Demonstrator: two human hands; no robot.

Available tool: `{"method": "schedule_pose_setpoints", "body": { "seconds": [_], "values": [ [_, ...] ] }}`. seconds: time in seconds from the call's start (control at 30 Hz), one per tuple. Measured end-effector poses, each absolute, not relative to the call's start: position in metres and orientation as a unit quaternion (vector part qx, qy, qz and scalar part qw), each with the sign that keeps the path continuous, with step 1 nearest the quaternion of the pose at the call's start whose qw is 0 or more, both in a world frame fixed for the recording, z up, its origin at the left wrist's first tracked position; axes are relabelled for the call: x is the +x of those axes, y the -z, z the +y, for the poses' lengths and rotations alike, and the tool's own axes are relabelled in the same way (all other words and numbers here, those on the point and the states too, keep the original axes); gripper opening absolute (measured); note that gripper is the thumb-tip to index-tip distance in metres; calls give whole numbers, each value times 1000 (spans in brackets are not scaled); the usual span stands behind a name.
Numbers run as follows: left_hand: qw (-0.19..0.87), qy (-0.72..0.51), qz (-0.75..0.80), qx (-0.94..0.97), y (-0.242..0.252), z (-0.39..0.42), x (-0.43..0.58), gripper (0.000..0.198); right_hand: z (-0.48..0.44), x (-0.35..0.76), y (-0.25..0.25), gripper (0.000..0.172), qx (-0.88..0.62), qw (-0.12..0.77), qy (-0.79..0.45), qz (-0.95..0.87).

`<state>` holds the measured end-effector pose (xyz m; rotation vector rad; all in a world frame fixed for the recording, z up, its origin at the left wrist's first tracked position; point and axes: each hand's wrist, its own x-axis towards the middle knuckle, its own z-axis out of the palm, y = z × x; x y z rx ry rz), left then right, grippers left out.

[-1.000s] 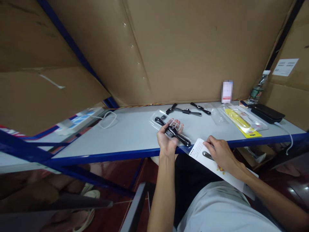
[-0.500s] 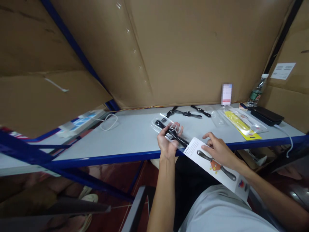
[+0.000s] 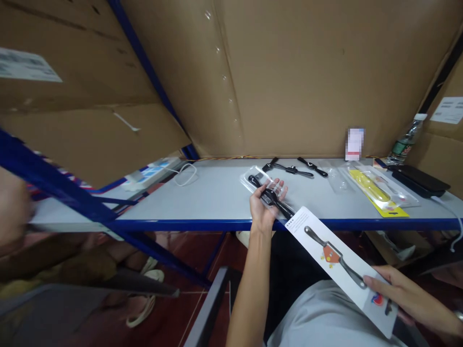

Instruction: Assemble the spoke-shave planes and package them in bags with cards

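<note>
The clear plastic blister tray (image 3: 261, 180), with a black long-handled tool (image 3: 275, 200) bedded in it, sat in the left hand (image 3: 263, 212), just above the near blue edge of the grey tabletop (image 3: 217, 197); the fingers curled up round its far side, the palm cupping it from below. That shell looked light and thin, likely springy and a bit slick, apt to buckle if squeezed at its open end; the surest hold seemed to be across the moulded middle where the tool lay, right where the hand had it. The right hand (image 3: 408, 299) pinched the lower end of the white printed backing card (image 3: 336, 255), thumb on top, fingers beneath; the card's top corner came just beside the tool's near end; thin stock, easy to crease, probably floppy when held by one end.

Farther back on the table lay two loose black tools (image 3: 289, 169), an empty clear shell (image 3: 334, 179) and a yellow tool packed on a yellow card (image 3: 376, 193); off right, a flat black case (image 3: 421, 179) and a plastic water bottle (image 3: 405, 142); off left, a white cable (image 3: 186, 173) and a power strip (image 3: 152, 174). Brown cardboard sheets (image 3: 289, 72) walled in the back; the table edge was the closest thing under the tray.
</note>
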<state>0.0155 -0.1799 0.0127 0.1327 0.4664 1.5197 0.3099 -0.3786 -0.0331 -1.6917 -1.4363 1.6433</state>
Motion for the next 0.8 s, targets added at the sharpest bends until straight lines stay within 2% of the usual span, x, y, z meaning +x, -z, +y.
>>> {"method": "schedule_pose_setpoints", "body": {
  "seconds": [0.07,0.2,0.3,0.4,0.6,0.8],
  "values": [
    [695,-683,213,72,-12,-180,15,19,-380,302,38,62,-583,216,-596,-508],
    [691,-683,225,72,-11,-178,14,54,-373,278,35,60,-543,260,-639,-479],
    [695,-679,225,72,-10,-177,14,67,-366,258,27,54,-489,266,-694,-456],
    [700,-676,219,74,-9,-176,13,67,-363,238,18,51,-430,245,-745,-447],
    [715,-663,216,49,-8,-174,10,64,-369,207,8,43,-387,263,-760,-451],
    [723,-650,224,63,-12,-176,11,63,-374,199,11,45,-419,270,-745,-443]
  ]
}}
